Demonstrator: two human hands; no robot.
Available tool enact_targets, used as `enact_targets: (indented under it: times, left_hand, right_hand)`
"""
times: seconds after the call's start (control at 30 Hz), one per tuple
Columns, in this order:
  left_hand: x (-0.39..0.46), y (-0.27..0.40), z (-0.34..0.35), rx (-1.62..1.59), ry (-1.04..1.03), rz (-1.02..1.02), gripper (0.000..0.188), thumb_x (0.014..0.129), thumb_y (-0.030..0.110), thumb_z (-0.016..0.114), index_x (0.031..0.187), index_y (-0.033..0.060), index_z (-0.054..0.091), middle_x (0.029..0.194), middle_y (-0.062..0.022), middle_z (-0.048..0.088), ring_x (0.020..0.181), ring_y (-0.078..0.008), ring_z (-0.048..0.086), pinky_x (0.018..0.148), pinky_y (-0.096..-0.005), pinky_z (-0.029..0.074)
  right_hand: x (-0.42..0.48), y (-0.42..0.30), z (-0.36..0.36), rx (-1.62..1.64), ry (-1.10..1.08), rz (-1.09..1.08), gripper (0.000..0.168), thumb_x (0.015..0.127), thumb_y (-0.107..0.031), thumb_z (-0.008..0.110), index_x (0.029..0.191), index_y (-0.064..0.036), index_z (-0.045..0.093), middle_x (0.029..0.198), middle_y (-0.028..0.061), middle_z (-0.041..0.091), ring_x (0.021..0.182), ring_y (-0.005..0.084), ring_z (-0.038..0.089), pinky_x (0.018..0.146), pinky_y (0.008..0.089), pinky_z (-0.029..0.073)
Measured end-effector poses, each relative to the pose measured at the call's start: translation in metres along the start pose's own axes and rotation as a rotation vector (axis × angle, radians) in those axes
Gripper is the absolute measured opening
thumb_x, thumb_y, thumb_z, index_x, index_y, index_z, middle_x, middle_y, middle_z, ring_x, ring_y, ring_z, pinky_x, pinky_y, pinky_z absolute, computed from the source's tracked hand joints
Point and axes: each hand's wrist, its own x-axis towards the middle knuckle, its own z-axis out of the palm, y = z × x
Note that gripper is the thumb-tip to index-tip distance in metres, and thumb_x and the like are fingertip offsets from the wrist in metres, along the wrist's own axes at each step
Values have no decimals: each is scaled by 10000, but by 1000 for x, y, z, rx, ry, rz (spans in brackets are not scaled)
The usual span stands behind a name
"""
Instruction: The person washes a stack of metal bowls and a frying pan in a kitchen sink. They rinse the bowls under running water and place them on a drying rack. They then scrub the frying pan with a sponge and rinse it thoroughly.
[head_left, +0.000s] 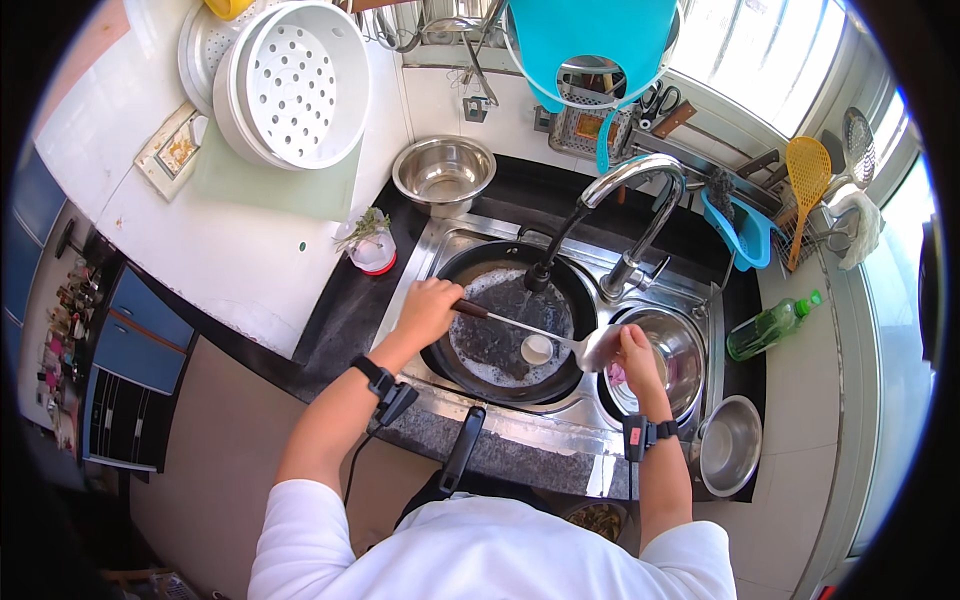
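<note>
My left hand (429, 311) grips the dark handle of a metal cooking turner (531, 325). My right hand (637, 358) holds the turner's broad blade at its far end, so the tool lies across the sink between both hands. Below it, a large black frying pan (585, 315) sits in the left basin, its handle reaching over the counter's front edge. Foamy water (491, 360) fills the pan's bottom. In that water is a small round white object (537, 349), too unclear to name. The black spout of the chrome faucet (679, 184) hangs over the pan.
A steel bowl (684, 341) sits in the right basin, with something pink beside my right hand. Other steel bowls stand at back left (444, 171) and far right (730, 446). A green bottle (772, 328) lies at right. White perforated steamer baskets (300, 90) rest on the left counter.
</note>
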Motion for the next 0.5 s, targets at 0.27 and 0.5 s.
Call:
enact_targets:
  times: [0.27, 0.5]
  left_hand:
    - [-15, -4, -100, 210, 279, 64, 140, 674, 5, 596, 776, 102, 595, 738, -24, 568, 780, -243, 542, 715, -378, 402]
    - [-39, -6, -130, 304, 407, -12, 171, 659, -4, 616, 785, 108, 587, 761, -5, 578, 813, -224, 544, 793, -358, 395]
  right_hand:
    - [-8, -19, 65, -176, -174, -99, 181, 963, -207, 511, 1062, -85, 602, 962, -32, 601, 896, 71, 527, 812, 220, 407]
    - [-9, -28, 97, -325, -310, -270, 194, 954, -148, 522, 1076, -24, 608, 972, -5, 615, 879, 73, 518, 792, 213, 411]
